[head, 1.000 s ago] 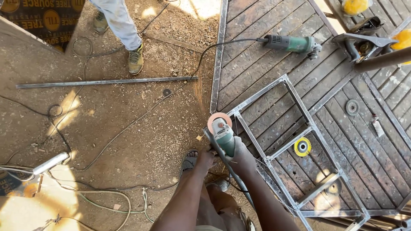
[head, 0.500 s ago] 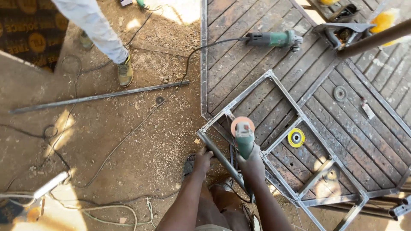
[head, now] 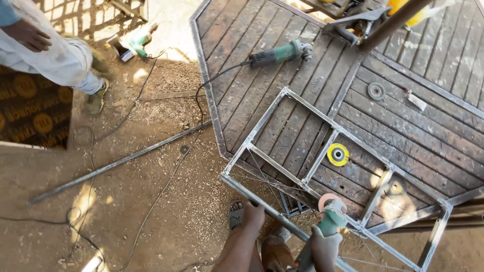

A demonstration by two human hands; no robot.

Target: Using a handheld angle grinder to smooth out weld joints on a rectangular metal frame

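Outdoor dirt yard with sawdust and loose cables, and a big dark slatted metal panel (head: pixel 302 100) lying flat on the ground. On top of it sits a welded frame of light square tube (head: pixel 282 171), near corner hanging over the dirt. Left hand (head: pixel 252 217) is clamped over the frame's near rail, fingers wrapped round the tube. Right hand (head: pixel 322 248) is closed on the body of a green angle grinder (head: pixel 330 221), orange disc up at the front, right beside the near rail and an inner cross tube; can't tell if the disc touches metal. A foot in a sandal (head: pixel 235 215) is just under the rail next to the left hand. Second green grinder (head: pixel 280 53) lies idle on the panel with its cord trailing off the edge; a yellow disc (head: pixel 338 154) lies inside the frame, a grey disc (head: pixel 376 91) farther off. Another person's legs (head: pixel 70 65) stand at upper left, near a long steel bar (head: pixel 121 162) on the ground. Risks, as I judge it: the disc is close to the bracing hand and the open sandal, so a kickback or slip could hit skin; a one-handed grip makes a grab more likely; cords underfoot could snag.
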